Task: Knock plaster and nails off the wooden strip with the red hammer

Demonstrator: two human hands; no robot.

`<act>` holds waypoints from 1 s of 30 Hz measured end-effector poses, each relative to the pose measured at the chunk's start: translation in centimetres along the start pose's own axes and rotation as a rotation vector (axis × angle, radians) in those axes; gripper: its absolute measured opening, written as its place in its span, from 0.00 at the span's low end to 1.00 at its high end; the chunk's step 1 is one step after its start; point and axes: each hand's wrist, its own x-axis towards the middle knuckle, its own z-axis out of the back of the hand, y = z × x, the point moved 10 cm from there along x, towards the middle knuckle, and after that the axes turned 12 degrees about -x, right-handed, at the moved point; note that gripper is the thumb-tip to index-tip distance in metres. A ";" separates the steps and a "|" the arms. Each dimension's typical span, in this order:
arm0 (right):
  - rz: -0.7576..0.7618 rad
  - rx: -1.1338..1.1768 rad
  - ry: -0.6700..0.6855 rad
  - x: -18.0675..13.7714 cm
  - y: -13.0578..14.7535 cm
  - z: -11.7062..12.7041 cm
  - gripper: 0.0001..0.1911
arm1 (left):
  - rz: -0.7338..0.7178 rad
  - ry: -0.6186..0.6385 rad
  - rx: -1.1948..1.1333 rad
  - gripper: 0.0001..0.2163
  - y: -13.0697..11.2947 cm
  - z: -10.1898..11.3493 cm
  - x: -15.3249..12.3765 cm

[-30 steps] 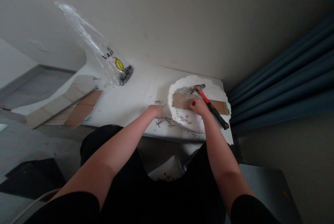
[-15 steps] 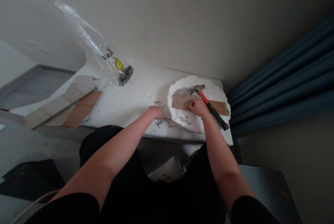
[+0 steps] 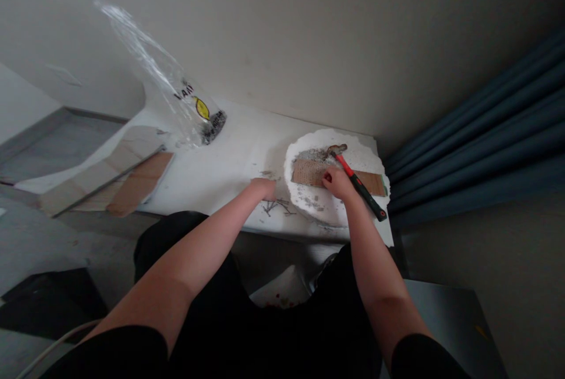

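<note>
My left hand (image 3: pixel 263 188) rests knuckles-up on the white table (image 3: pixel 220 167), its fingers curled down over a scatter of loose nails (image 3: pixel 277 206); what it pinches is hidden. My right hand (image 3: pixel 338 183) lies on a round white foam slab (image 3: pixel 366 158), with its fingers on a brown wooden strip (image 3: pixel 309 172) studded with small holes or nails. A hammer (image 3: pixel 356 181) with a red and black handle lies across the strip, just right of that hand; the hand does not grip it.
A clear plastic bag (image 3: pixel 176 102) with a yellow and black label stands at the table's back left. Wooden boards (image 3: pixel 132 182) lie at the table's left end. Blue curtains (image 3: pixel 485 149) hang on the right. A wall is close behind the table.
</note>
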 end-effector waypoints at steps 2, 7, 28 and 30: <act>-0.021 0.009 -0.024 0.1 0.0 0.4 0.03 | 0.065 0.018 0.016 0.28 0.1 0.3 -0.5; -0.094 0.189 -0.174 0.0 -0.7 2.6 0.00 | 0.135 -0.129 -0.038 0.22 0.2 3.2 -1.6; -0.100 0.094 -0.006 0.1 0.1 0.6 0.05 | -0.180 -0.399 0.088 0.14 -2.9 7.7 -3.1; -0.100 0.032 0.036 0.0 0.2 0.3 0.04 | -0.079 -0.283 0.158 0.13 -1.5 6.4 -2.4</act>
